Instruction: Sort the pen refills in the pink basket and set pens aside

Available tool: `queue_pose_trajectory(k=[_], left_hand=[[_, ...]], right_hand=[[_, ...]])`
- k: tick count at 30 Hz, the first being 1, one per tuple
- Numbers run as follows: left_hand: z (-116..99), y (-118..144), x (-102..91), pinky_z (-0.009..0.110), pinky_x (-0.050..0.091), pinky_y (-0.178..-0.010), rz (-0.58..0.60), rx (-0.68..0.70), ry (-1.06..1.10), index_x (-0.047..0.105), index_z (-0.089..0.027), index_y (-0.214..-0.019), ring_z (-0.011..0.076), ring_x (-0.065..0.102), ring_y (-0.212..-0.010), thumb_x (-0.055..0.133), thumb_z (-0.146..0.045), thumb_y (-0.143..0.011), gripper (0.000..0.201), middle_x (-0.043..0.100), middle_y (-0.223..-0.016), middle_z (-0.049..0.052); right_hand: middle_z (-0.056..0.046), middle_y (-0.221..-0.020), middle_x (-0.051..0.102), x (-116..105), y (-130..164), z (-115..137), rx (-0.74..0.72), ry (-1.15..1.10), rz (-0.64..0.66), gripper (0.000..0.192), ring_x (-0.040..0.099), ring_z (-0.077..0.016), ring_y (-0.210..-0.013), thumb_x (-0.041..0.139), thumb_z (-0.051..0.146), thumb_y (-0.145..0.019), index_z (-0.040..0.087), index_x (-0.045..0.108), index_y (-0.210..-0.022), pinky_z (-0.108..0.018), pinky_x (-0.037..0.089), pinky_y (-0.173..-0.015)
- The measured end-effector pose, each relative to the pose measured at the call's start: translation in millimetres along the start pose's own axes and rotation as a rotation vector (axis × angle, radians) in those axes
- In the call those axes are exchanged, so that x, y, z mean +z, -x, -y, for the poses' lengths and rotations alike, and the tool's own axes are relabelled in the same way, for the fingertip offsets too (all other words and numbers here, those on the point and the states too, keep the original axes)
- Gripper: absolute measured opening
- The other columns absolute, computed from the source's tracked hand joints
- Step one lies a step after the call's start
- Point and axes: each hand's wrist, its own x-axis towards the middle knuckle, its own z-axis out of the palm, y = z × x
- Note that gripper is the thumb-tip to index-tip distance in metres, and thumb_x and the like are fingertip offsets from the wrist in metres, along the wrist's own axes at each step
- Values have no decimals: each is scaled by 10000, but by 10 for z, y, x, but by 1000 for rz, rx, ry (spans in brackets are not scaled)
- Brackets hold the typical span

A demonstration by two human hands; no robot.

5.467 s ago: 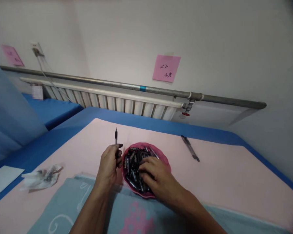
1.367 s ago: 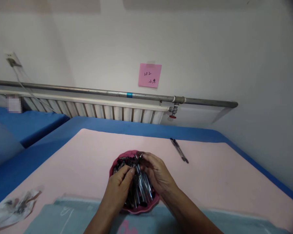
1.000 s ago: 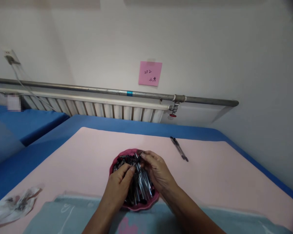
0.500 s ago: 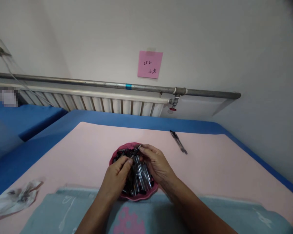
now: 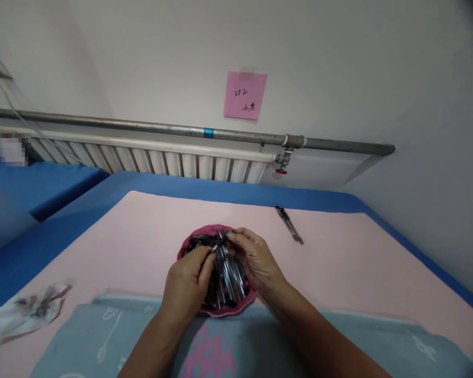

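Note:
A pen (image 5: 219,243) is held at a slant above a pink scalloped bowl (image 5: 225,313). My left hand (image 5: 189,275) pinches its lower end between thumb and forefinger. At the upper end, the fingertips of my right hand (image 5: 256,257) close on the dark front part, hiding its tip. Clear-barrelled parts (image 5: 229,278) and small black pieces (image 5: 199,241) fill the bowl beneath both hands. Two black-capped clear pens (image 5: 289,224) lie side by side on the pink table mat, behind and to the right of the bowl.
A crumpled white plastic wrapper (image 5: 39,310) lies at the left. A blue-green patterned cloth (image 5: 130,336) covers the near edge of the pink mat (image 5: 331,262). Behind the blue table edge (image 5: 240,193) are a radiator (image 5: 173,160) and a metal pipe (image 5: 153,127).
My right fingertips have closed over the pen's metal tip, which showed before. My left hand still pinches the other end. The view has tilted slightly downward.

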Motion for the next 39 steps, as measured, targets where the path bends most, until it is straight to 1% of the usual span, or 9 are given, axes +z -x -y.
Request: queue_pose_trajectory(k=[4,8,12,18,23,26,31,35,39], left_hand=[[61,17,30,285,453,-754,-34,110,-170,690,-236,-889,205,644,-806,461,-331,-850,250,714,-882,65],[57,2,11,286,456,-747,0,85,-164,682,-234,-895,206,642,-816,449,-343,-854,261,713,-896,65],[49,-49,-93,275,450,-700,14,-71,15,667,-230,-891,189,622,-766,453,-369,-841,260,701,-824,30],[176,-158,-308,213,344,-421,-317,-423,395,635,-174,-918,91,441,-443,538,-464,-755,347,557,-600,-31],[203,-202,-360,183,289,-373,-373,-499,573,589,-161,-815,50,393,-411,602,-409,-710,269,526,-625,-42],[198,-201,-353,170,236,-365,-340,-549,577,577,-161,-797,38,354,-391,616,-399,-692,262,490,-581,-60],[234,-186,-303,200,296,-411,-304,-523,497,599,-160,-780,67,400,-421,609,-448,-673,307,502,-555,-55],[265,-184,-257,231,357,-488,-266,-461,399,616,-166,-746,106,477,-512,587,-437,-694,277,570,-607,-24],[283,-188,-243,242,388,-575,-252,-425,333,628,-178,-747,130,529,-621,554,-391,-731,226,606,-660,-13]], right_hand=[[63,-495,507,3,11,3,8,1,-12,192,400,-68,-480,762,251,-557,167,598,-611,-212,283,-494],[54,-513,525,9,6,-2,11,6,-9,192,401,-68,-480,761,254,-564,165,594,-598,-210,287,-490],[28,-586,581,-9,-20,-27,17,72,13,212,431,-82,-494,746,311,-601,166,657,-729,-220,301,-488],[31,-609,586,-92,-46,13,-124,286,17,179,435,-87,-492,662,345,-701,190,668,-791,-238,305,-504],[27,-652,607,-105,-20,80,-236,546,19,80,498,-128,-588,598,263,-742,213,659,-756,-271,368,-586],[4,-764,647,-100,2,37,-391,808,109,122,562,-175,-754,544,200,-779,233,661,-778,-317,409,-706],[-64,-1003,661,5,55,-113,-641,1265,430,232,545,-220,-953,491,120,-811,198,647,-962,-397,380,-872],[-92,-1203,578,200,109,-256,-700,1523,569,308,485,-256,-1051,512,159,-829,194,586,-1127,-438,343,-909],[-104,-1136,596,295,124,-372,-709,1628,588,281,489,-264,-999,554,171,-806,186,601,-1083,-458,343,-872]])
